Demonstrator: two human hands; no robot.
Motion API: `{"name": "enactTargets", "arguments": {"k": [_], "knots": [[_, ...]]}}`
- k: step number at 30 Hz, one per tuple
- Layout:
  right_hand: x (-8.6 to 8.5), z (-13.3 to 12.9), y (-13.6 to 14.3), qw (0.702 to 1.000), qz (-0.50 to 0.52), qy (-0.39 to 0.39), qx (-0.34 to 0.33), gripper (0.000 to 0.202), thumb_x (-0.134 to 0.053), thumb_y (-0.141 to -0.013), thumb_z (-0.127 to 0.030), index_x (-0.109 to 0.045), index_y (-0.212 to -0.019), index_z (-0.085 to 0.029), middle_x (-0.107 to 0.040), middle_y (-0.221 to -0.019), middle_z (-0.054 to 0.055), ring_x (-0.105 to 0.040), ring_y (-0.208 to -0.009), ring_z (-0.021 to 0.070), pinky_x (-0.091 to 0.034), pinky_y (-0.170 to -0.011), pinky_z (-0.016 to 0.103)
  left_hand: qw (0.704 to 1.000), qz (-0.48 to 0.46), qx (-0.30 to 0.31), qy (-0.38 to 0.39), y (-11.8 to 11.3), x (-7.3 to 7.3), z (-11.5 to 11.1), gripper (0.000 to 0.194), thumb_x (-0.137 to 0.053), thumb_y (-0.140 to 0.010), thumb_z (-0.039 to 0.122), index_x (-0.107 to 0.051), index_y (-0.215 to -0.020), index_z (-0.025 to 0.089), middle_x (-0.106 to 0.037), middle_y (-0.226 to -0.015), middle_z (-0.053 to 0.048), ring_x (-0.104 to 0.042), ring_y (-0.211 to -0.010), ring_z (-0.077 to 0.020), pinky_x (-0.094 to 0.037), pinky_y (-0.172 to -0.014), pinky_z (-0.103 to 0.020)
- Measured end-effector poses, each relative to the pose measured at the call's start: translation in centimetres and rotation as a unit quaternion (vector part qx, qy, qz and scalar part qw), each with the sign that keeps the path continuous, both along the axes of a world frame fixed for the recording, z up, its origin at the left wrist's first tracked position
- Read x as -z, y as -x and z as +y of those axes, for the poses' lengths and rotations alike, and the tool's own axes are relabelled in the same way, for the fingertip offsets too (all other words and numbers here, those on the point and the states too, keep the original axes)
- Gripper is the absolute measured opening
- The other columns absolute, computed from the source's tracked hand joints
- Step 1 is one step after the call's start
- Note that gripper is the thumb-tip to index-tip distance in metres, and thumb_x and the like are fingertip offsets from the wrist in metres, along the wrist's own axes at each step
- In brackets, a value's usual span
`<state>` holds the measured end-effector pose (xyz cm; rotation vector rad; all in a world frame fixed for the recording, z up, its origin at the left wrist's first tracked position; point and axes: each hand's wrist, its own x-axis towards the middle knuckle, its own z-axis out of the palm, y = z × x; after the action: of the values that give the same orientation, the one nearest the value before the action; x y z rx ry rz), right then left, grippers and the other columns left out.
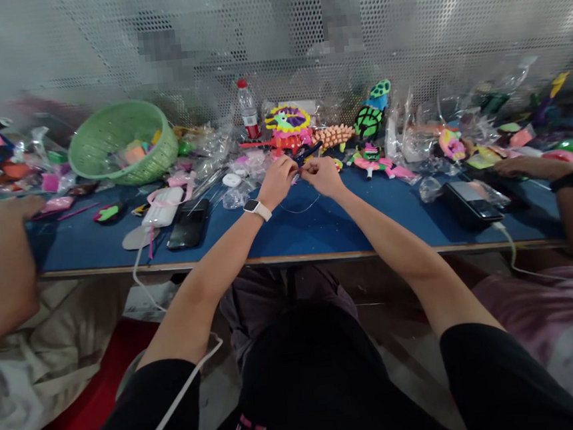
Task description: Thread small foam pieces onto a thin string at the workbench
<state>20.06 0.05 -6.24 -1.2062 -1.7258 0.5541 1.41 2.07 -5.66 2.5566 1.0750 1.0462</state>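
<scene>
My left hand (277,181) and my right hand (324,175) meet over the blue table, fingertips pinched close together. What they pinch is too small to make out. A dark navy curved piece (312,151) shows just behind the fingertips; whether I touch it is unclear. Below my hands, a thin pale thread (302,209) loops over the table top. Beyond them stand a yellow, purple and red foam figure (288,122) and a spiky orange piece (334,135). A pink and green figure (372,158) lies to the right of my right hand.
Left are a green basket (122,164) with colourful pieces, a white power bank (163,208) on a cable and a black phone (188,223). A red-capped bottle (247,111) stands behind. Co-workers' arms (4,260) reach in at both sides; a black device (472,203) lies right.
</scene>
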Motion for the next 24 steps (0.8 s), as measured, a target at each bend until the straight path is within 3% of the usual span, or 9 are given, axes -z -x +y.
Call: {"name": "enactTargets", "arguments": {"k": [4, 9, 15, 24], "knots": [[0.0, 0.0, -0.2, 1.0, -0.02, -0.003, -0.015, 0.017, -0.069, -0.089, -0.032, -0.066, -0.075, -0.022, -0.054, -0.057, -0.003, -0.046, -0.059, 0.0138, -0.039, -0.059, 0.029, 1.0, 0.005, 0.015, 0.006, 0.2, 0.0, 0.2, 0.015, -0.057, -0.104, 0.01, -0.063, -0.095, 0.021, -0.069, -0.113, -0.011, -0.067, -0.109, -0.0249, -0.054, -0.103, -0.042], [-0.4, -0.3, -0.5, 0.998, -0.054, -0.013, -0.029, 0.014, -0.068, -0.084, -0.023, -0.062, -0.071, -0.021, -0.049, -0.058, -0.005, -0.043, -0.061, 0.0122, -0.038, -0.064, 0.029, 0.999, 0.019, 0.034, 0.023, 0.4, -0.2, 0.4, 0.017, -0.058, -0.101, 0.008, -0.061, -0.092, 0.022, -0.071, -0.111, -0.011, -0.067, -0.107, -0.0242, -0.054, -0.1, -0.04], [-1.0, -0.6, -1.1, 0.995, -0.09, -0.007, -0.052, 0.007, -0.066, -0.082, -0.018, -0.068, -0.075, -0.02, -0.056, -0.062, -0.004, -0.047, -0.062, 0.0125, -0.04, -0.065, 0.03, 0.997, 0.014, 0.054, 0.061, 0.4, -0.6, 0.6, 0.018, -0.062, -0.096, 0.007, -0.061, -0.088, 0.022, -0.073, -0.105, -0.009, -0.068, -0.102, -0.0233, -0.054, -0.097, -0.039], [-2.0, -0.5, -1.2, 0.99, -0.128, -0.007, -0.063, 0.01, -0.067, -0.09, -0.021, -0.071, -0.081, -0.02, -0.062, -0.068, -0.001, -0.05, -0.067, 0.0138, -0.043, -0.068, 0.032, 0.987, -0.004, 0.076, 0.139, 1.0, -1.6, 1.2, 0.01, -0.066, -0.094, 0.013, -0.067, -0.089, 0.022, -0.072, -0.089, -0.005, -0.066, -0.083, -0.0196, -0.054, -0.083, -0.035]]}}
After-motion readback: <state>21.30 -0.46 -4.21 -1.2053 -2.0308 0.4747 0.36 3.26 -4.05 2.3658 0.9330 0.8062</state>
